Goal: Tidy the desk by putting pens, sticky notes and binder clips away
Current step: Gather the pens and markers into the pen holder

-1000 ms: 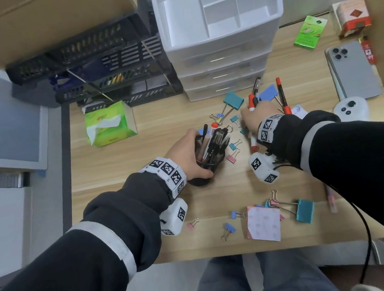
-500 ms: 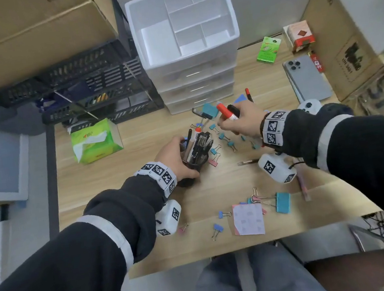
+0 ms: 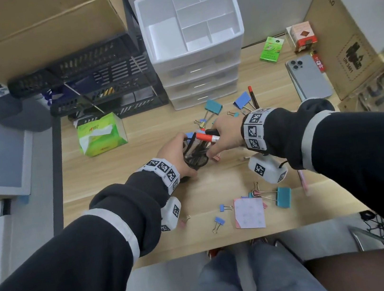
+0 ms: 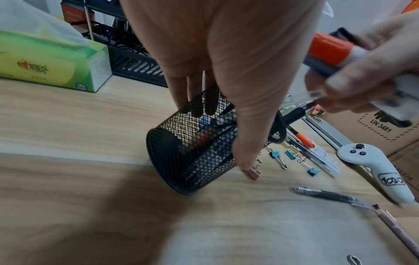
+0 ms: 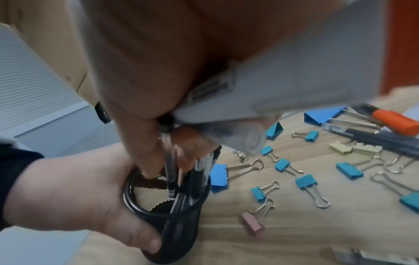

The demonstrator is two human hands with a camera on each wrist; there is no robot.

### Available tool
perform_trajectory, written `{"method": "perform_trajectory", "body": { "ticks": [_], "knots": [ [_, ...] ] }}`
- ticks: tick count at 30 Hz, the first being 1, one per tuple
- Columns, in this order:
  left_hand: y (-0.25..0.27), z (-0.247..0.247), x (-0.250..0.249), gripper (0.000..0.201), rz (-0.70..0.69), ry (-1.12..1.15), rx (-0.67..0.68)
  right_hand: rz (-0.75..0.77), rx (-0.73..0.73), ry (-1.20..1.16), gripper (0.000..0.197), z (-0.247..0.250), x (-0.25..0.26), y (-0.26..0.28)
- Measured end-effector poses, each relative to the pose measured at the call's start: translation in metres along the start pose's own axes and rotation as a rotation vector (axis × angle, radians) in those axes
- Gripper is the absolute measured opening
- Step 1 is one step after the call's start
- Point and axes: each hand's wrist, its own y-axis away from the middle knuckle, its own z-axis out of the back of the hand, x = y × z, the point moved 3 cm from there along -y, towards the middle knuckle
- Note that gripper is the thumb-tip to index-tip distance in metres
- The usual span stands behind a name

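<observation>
Nearest the desk's (image 3: pixel 129 232) front edge, at about 6 o'clock from the hands, a pink sticky pad (image 3: pixel 249 213) lies where it lay half a second ago, with a teal clip (image 3: pixel 283 197) at its 2 o'clock and two small blue clips (image 3: pixel 219 221) at its 9 o'clock, all unmoved. In the middle, the left hand (image 3: pixel 174 153) grips the mesh cup (image 4: pixel 192 152), fingers and thumb curled round its wall; the cup is tilted, its mouth toward the right hand, as before. The right hand (image 3: pixel 226 137) has come across since the earlier frame, from about 2 o'clock of the cup to right over its mouth. Its fingers are curled round a bundle of pens: the orange-capped marker (image 3: pixel 206 137) lies across the top of the cup, and in the right wrist view a clear pen (image 5: pixel 169 165) pinched at the fingertips points down into the cup among the pens already standing there. A pink clip (image 5: pixel 252 224) lies on the desk touching or just beside the cup's wall; which is not clear. Small teal clips (image 5: pixel 282 165) are scattered at 3 o'clock of the cup. Farther off, at 1 o'clock, another orange-capped pen (image 3: pixel 253 96) and a blue clip (image 3: pixel 241 100) lie near the white drawer unit (image 3: pixel 200 74), unchanged. A green tissue box (image 3: pixel 100 134) sits at 10 o'clock, and a phone (image 3: pixel 309 80) at 2 o'clock.
</observation>
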Motion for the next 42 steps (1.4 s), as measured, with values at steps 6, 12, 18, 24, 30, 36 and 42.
{"method": "perform_trajectory", "body": {
  "ticks": [6,12,18,24,30,36,42],
  "knots": [
    [0.005,-0.006,-0.001,0.109,0.008,0.034,0.015,-0.046,-0.262,-0.186,0.04,0.009,0.004,-0.002],
    [0.008,-0.011,0.0,0.102,0.039,0.13,-0.006,-0.024,-0.435,-0.601,0.026,0.018,0.007,0.0],
    [0.009,-0.009,0.002,0.104,0.084,0.144,-0.008,0.068,-0.532,-0.989,0.036,0.027,0.017,0.003],
    [0.01,-0.011,-0.005,0.103,0.065,0.164,0.009,0.049,-0.526,-0.942,0.041,0.012,0.03,0.004],
    [0.011,-0.014,-0.007,0.1,0.036,0.172,0.01,-0.005,-0.492,-0.685,0.041,-0.011,0.029,0.006],
    [0.015,-0.014,-0.007,0.108,-0.012,0.147,0.006,0.091,-0.482,-0.645,0.011,-0.026,0.024,0.004],
    [0.014,-0.01,-0.005,0.094,-0.017,0.134,0.001,0.168,-0.503,-0.554,0.024,-0.024,0.024,0.011]
  ]
}}
